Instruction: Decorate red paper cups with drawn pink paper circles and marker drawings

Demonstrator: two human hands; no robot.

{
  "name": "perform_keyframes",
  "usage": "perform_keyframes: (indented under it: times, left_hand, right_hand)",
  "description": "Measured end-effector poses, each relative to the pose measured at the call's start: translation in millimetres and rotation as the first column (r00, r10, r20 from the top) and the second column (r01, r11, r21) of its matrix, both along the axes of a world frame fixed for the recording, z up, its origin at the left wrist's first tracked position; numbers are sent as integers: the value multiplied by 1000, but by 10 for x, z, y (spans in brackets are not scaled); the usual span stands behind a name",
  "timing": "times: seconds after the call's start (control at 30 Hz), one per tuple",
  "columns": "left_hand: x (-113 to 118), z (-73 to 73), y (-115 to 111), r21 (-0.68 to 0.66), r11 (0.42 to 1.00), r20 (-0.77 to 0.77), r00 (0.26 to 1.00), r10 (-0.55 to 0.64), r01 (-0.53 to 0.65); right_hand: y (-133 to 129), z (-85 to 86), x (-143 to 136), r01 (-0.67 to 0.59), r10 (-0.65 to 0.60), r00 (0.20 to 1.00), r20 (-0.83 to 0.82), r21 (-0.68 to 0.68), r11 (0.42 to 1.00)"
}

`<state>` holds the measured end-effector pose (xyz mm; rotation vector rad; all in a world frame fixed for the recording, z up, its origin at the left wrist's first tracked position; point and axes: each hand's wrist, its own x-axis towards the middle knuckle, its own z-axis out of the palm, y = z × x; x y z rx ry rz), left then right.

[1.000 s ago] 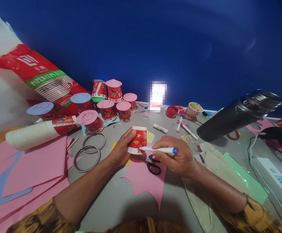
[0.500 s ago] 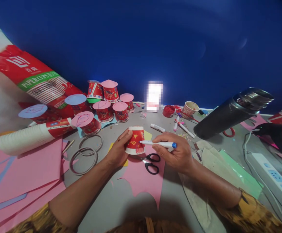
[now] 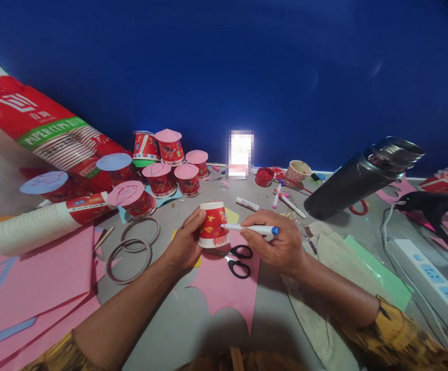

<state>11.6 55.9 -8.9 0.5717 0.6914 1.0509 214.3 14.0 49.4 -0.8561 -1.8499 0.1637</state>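
Left hand curled round a red cup, white marker at its side in the right hand.

The red cup is held narrow end up, slightly tilted, between the hands and above the pink paper — gold star and swirl, pale bands top and bottom, pinkish patch low on the right. The left hand is partly closed, thumb along the cup's side, fingers mostly hidden. The right hand pinches the marker nearly level, blue end rightward; whether its tip touches, I cannot tell. Two grey rings lie left of the left forearm; grey tabletop runs from there to the paper's scalloped edge; black-handled scissors sit just below the marker — and a pale cloth lies under the right forearm.
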Motion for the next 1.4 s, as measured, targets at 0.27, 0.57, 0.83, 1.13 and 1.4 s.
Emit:
perform_keyframes:
  times: [0.27, 0.57, 0.83, 1.13, 1.4]
  left_hand:
    - [15, 13, -12, -37, 999, 53, 998, 15, -13]
    - [-13, 38, -3, -157, 987, 70, 996, 49, -38]
    - [-15, 42, -12, -166, 986, 81, 997, 2, 12]
    - [5, 65, -30, -156, 987, 66, 997, -29, 39]
    - [-31, 71, -9, -148, 987, 88, 995, -46, 59]
  right_hand:
    - [-12, -33, -36, -49, 49, 999, -12, 18, 999]
    - [-18, 31, 32, 61, -62, 998, -22, -54, 997]
    - [-26, 42, 13, 33, -36, 998, -46, -72, 997]
    - [-16, 19, 13, 16, -18, 1000, -18, -100, 995]
    - [-40, 69, 47, 45, -49, 998, -40, -106, 993]
